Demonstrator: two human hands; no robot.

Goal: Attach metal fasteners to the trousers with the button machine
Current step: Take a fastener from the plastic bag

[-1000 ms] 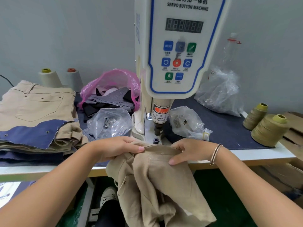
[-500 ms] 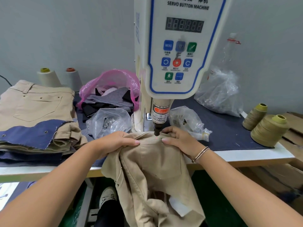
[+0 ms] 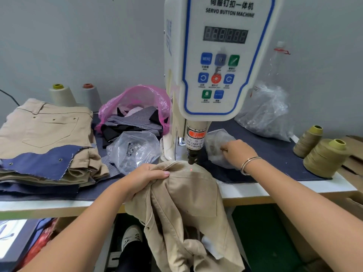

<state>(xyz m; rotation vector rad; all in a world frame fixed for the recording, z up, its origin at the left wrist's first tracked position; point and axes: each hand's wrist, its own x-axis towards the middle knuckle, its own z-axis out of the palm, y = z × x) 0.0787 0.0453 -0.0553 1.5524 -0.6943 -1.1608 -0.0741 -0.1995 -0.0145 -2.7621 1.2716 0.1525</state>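
Beige trousers [image 3: 188, 195] hang over the table's front edge, their top lying under the punch [image 3: 192, 157] of the white servo button machine [image 3: 218, 61]. A red laser dot shows on the cloth just below the punch. My left hand [image 3: 146, 176] grips the bunched trouser cloth left of the punch. To the right of the machine, my right hand [image 3: 236, 152] reaches into a small clear plastic bag [image 3: 216, 142] of metal fasteners, fingers curled inside it; what they hold is hidden.
A stack of beige trousers [image 3: 45, 132] with blue cloth lies at the left. A clear bag of fasteners [image 3: 135, 150] and a pink bag of scraps [image 3: 137, 107] sit beside the machine. Thread cones [image 3: 324, 157] stand at right, a large clear bag [image 3: 265, 112] behind.
My right hand has let go of the trousers and moved right into the small clear bag. My left hand still holds the cloth under the punch.
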